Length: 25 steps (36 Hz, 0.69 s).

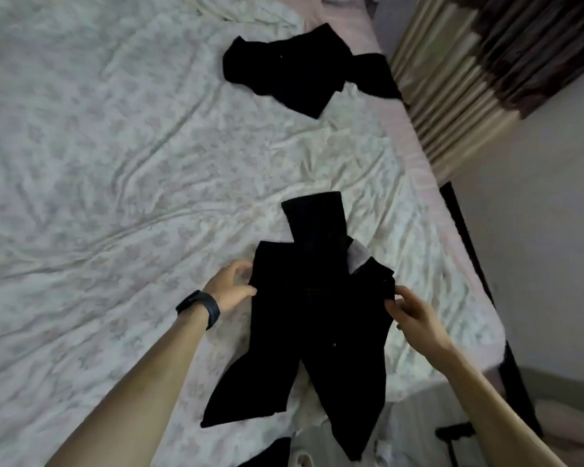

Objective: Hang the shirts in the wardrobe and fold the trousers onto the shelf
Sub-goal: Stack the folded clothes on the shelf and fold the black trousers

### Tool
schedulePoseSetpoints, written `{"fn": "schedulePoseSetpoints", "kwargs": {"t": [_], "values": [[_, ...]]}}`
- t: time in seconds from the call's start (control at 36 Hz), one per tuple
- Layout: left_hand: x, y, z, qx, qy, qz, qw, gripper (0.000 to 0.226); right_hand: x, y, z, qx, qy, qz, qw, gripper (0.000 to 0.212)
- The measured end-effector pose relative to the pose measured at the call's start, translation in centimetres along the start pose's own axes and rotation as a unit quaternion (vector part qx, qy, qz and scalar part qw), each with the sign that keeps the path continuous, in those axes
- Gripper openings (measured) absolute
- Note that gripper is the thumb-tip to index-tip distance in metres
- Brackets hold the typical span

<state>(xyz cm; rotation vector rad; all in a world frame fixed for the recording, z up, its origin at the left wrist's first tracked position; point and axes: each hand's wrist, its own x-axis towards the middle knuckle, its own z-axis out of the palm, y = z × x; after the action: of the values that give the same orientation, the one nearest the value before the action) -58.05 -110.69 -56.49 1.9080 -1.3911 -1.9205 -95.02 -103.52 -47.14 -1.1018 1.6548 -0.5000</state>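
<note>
Pinching either waist edge of the trousers (317, 315) over the bed (115, 163), left hand (231, 286) and right hand (413, 316) steady seemingly light, limp cloth.

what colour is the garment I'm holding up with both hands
Black, with a pale patch showing near the top. The garment shows best in the head view.

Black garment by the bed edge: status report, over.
Left hand and right hand pinch the black garment by its sides, over the bed. Second garment lies farther off, not obstructing.
</note>
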Motion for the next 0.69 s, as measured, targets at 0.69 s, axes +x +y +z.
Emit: {"fn": "schedulePoseSetpoints", "kwargs": {"t": [0.69], "values": [[-9.5,3.1,21.2,0.227,0.021,0.077,0.971,0.044,-10.6,8.8,5.9,0.245,0.042,0.201,0.948,0.017]]}}
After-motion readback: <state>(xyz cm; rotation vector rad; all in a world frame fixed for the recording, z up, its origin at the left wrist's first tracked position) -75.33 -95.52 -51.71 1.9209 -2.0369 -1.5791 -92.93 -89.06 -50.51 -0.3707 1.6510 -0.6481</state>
